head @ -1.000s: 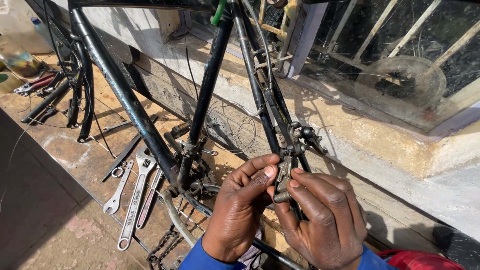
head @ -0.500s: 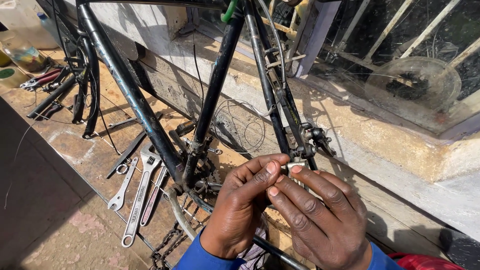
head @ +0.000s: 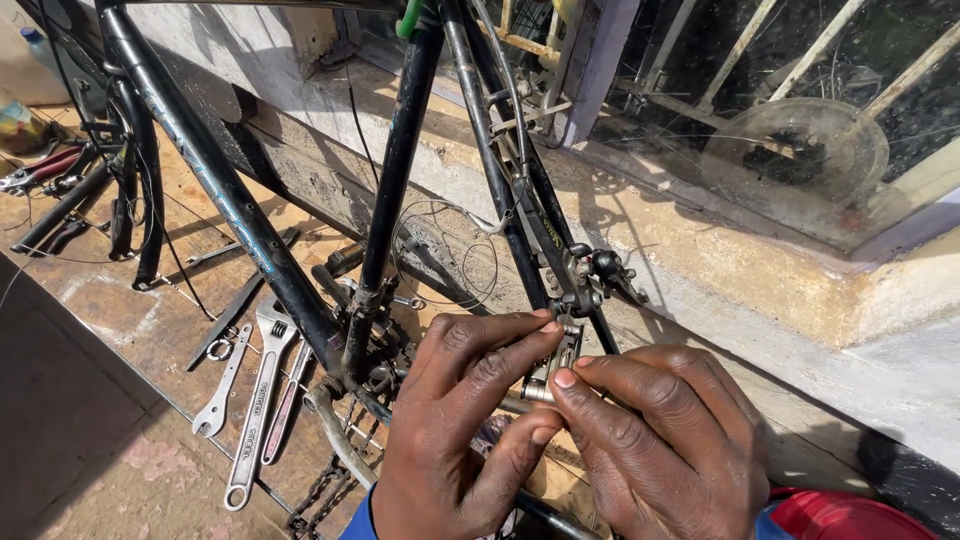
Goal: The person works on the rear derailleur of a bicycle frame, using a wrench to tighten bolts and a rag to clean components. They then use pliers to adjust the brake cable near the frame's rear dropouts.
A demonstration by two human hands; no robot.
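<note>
Both hands work at the rear end of a black steel bicycle frame (head: 400,200) that stands on the tiled floor (head: 130,330) beside a low concrete wall ledge (head: 700,250). The left hand (head: 465,420) pinches a small silver metal fitting (head: 556,365) between thumb and fingers, and the right hand (head: 660,440) closes on the same piece from the other side, its index fingertip pressed against the end. The fitting sits just below the black rear derailleur (head: 598,275), near where the thin stays meet; it looks like a bolt or clamp part, though the fingers hide most of it. The step in hand appears to be seating or turning this fitting by finger at the rear dropout. The next move likely calls for a steady pinch, keeping the piece aligned with its hole, and then a tool for tightening. A long silver adjustable wrench (head: 258,400) and a slim silver open-ended spanner (head: 222,385) lie on the floor to the left of the frame, beside a loose dark chain (head: 320,490). A coil of thin wire cable (head: 445,255) hangs behind the seat tube.
</note>
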